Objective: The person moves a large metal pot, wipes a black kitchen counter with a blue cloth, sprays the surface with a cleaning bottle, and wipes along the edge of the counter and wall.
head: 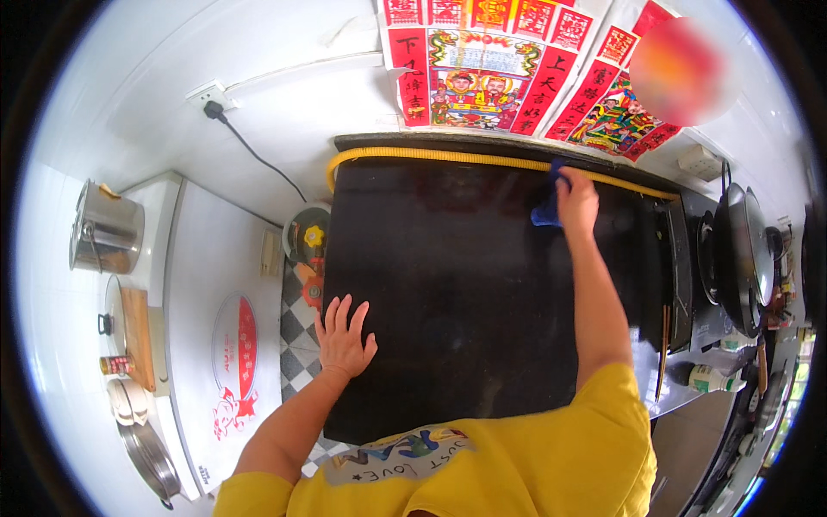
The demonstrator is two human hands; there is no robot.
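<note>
My right hand (pixel 577 205) grips a blue cloth (pixel 548 210) near the back edge of a black countertop (pixel 452 278). Part of the cloth hangs over a yellow corrugated hose (pixel 446 155), which runs along that back edge and bends down at the left corner. The hand hides some of the cloth. With its fingers spread, my left hand (pixel 345 339) rests at the countertop's left edge and holds nothing.
A red gas regulator (pixel 313 291) with a yellow knob (pixel 314 236) is beside the counter's left edge. Chopsticks (pixel 663 352), a white bottle (pixel 714 379) and a wok (pixel 736 258) stand or lie at right. A white appliance (pixel 200 271) and steel pot (pixel 110 226) are at left.
</note>
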